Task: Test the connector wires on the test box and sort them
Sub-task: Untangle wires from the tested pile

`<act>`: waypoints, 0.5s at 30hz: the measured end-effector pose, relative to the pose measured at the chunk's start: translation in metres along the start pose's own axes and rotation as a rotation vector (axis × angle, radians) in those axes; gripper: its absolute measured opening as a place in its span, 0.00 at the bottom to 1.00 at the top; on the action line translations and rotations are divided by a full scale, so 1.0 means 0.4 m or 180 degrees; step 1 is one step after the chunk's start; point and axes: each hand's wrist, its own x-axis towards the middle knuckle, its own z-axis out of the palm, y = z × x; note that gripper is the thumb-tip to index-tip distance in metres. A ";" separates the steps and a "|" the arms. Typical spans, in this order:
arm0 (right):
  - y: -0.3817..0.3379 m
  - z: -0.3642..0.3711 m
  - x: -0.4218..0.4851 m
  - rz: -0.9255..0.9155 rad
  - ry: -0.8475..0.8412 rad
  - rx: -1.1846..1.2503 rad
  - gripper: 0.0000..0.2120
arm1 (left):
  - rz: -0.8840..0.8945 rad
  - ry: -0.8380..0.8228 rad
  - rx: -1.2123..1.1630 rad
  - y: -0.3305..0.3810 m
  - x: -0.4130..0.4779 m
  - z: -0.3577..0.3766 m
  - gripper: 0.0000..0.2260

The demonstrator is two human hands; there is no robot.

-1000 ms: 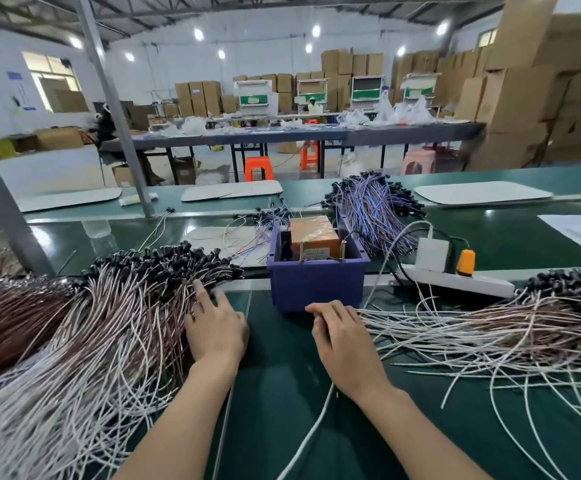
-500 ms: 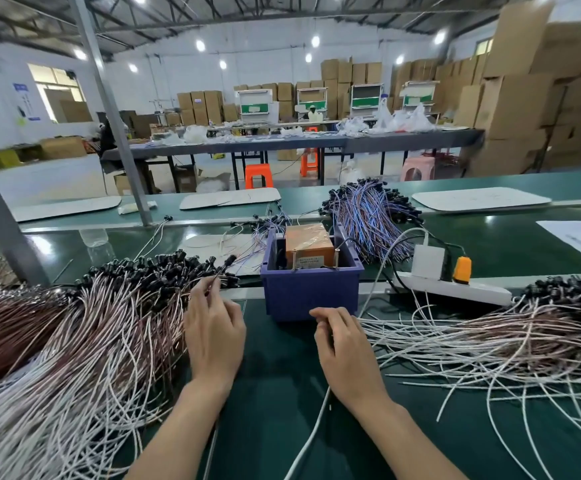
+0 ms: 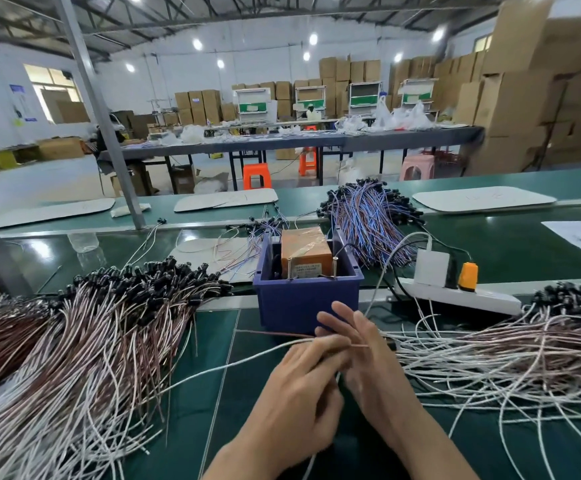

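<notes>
A blue bin (image 3: 308,299) holds the orange test box (image 3: 304,252) with two metal pins at its front. Just in front of the bin my left hand (image 3: 299,400) and my right hand (image 3: 368,358) meet over the green mat. My left hand pinches a connector wire (image 3: 212,370), whose white and brown strands trail off to the left. My right hand's fingers touch the same wire at its end. A big pile of white and brown wires with black connectors (image 3: 91,334) lies on the left. Another pile (image 3: 510,351) lies on the right.
A white power strip (image 3: 462,292) with a white adapter and an orange plug lies right of the bin. A bundle of blue and purple wires (image 3: 368,216) sits behind it. A grey steel post (image 3: 105,133) rises at the back left. White paper (image 3: 580,233) lies far right.
My left hand left the left pile and came to the middle with one wire. My right hand moved slightly to meet it in front of the bin.
</notes>
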 end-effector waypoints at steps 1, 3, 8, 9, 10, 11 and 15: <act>-0.005 -0.001 0.001 0.0074 -0.0006 0.0130 0.21 | 0.0005 -0.0049 -0.0135 0.004 -0.003 0.003 0.22; -0.012 -0.002 0.002 0.0167 0.0061 0.0346 0.21 | -0.0148 -0.0040 -0.0345 0.008 -0.007 0.008 0.22; -0.012 0.002 0.000 0.0037 0.0266 0.1103 0.17 | -0.1085 0.0556 -0.0371 -0.005 -0.004 0.003 0.13; -0.014 0.002 0.001 0.0010 0.0289 0.1129 0.17 | -0.1269 0.0599 -0.0410 -0.012 -0.005 0.000 0.13; -0.015 -0.001 0.001 0.0001 0.0297 0.1136 0.16 | -0.1444 0.0615 -0.0456 -0.020 -0.008 -0.001 0.12; -0.015 -0.002 0.003 0.0014 0.0286 0.1132 0.14 | -0.1586 0.0621 -0.0507 -0.027 -0.010 0.000 0.13; -0.003 -0.003 0.012 0.0098 0.0141 0.0837 0.13 | -0.1796 0.0821 -0.0665 -0.043 -0.014 0.008 0.13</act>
